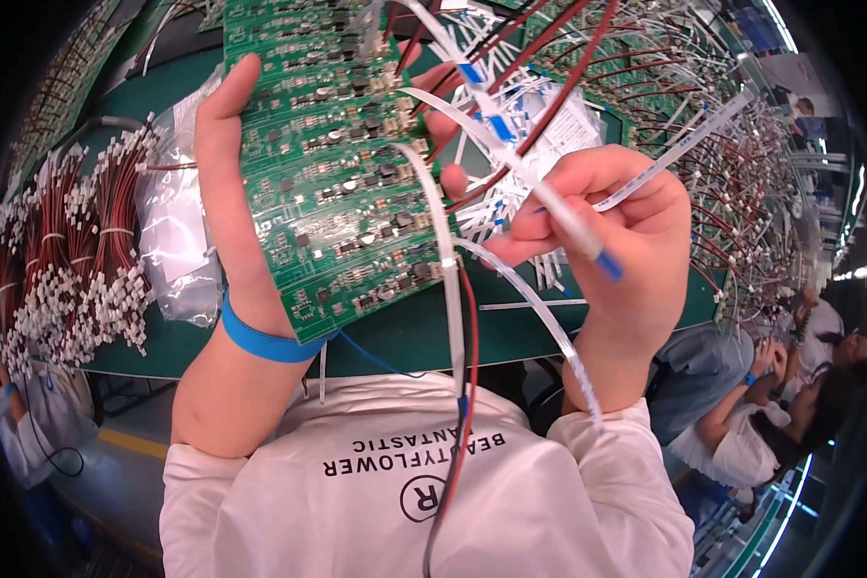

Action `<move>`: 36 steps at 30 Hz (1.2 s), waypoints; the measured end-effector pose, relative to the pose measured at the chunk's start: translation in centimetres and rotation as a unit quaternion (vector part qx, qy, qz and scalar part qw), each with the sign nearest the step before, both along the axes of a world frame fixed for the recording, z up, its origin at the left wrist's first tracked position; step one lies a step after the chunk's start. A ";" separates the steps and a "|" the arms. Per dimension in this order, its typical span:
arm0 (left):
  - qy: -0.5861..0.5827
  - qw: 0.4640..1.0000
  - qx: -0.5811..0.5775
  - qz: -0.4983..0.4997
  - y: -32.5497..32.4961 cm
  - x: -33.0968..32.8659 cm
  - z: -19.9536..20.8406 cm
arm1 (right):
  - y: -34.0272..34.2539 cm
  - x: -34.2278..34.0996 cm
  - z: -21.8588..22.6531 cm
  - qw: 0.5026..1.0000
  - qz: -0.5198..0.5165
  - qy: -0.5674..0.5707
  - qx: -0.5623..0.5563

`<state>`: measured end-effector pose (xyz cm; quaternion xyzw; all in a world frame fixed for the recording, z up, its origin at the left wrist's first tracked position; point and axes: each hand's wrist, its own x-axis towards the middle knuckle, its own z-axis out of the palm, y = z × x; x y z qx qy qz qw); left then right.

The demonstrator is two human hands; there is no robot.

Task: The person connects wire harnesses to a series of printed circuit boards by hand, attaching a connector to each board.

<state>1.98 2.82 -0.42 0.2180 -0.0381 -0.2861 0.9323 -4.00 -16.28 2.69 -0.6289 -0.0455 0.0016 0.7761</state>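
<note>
My left hand (pixel 223 183) grips a large green circuit board panel (pixel 342 207), its thumb along the left edge and fingertips showing past the right edge. White flat ribbon cables (pixel 445 246) and dark red and black wires hang from connectors down the panel's right side. Beside that edge, my right hand (pixel 636 236) pinches a white flat ribbon cable (pixel 679 149) between thumb and fingers. One end of it sticks out to the upper right; the other is hidden at the fingertips. Another ribbon with blue ends crosses in front of this hand, partly blurred.
Bundles of dark red wires with white connectors (pixel 77 246) lie at the left, beside a clear plastic bag (pixel 175 217). Loose ribbon cables (pixel 549 120) are piled behind my right hand. More wired boards (pixel 742 193) fill the right. Other people (pixel 751 433) sit at the far right.
</note>
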 end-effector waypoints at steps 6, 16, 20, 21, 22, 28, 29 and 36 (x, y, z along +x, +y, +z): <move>0.028 1.000 -0.005 -0.005 0.1 -0.2 0.7 | -0.4 0.0 0.1 0.999 0.035 0.014 -0.020; 0.004 0.992 -0.114 -0.056 0.1 -0.4 -0.1 | 1.9 -0.2 -1.0 0.967 -0.079 -0.184 -0.159; -0.054 0.990 0.060 0.112 -0.1 -1.2 -0.7 | 0.2 0.3 -1.2 0.901 0.002 -0.298 -0.314; -0.067 0.981 0.103 0.152 -0.3 -1.4 -0.9 | 0.1 0.1 -1.3 0.901 0.000 -0.296 -0.316; -0.081 0.966 0.148 0.194 -0.2 -1.7 -1.0 | 0.6 0.1 -1.2 0.887 -0.022 -0.305 -0.345; -0.098 0.950 0.160 0.248 -0.6 -1.7 -1.1 | 0.7 0.2 -1.3 0.877 -0.074 -0.290 -0.375; -0.058 0.988 -0.003 0.145 -0.5 -1.3 -0.7 | 0.6 0.4 -1.3 0.838 -0.062 -0.337 -0.425; -0.028 0.992 -0.115 -0.035 -1.4 -2.1 1.2 | 0.0 0.7 -1.6 0.763 -0.028 -0.392 -0.514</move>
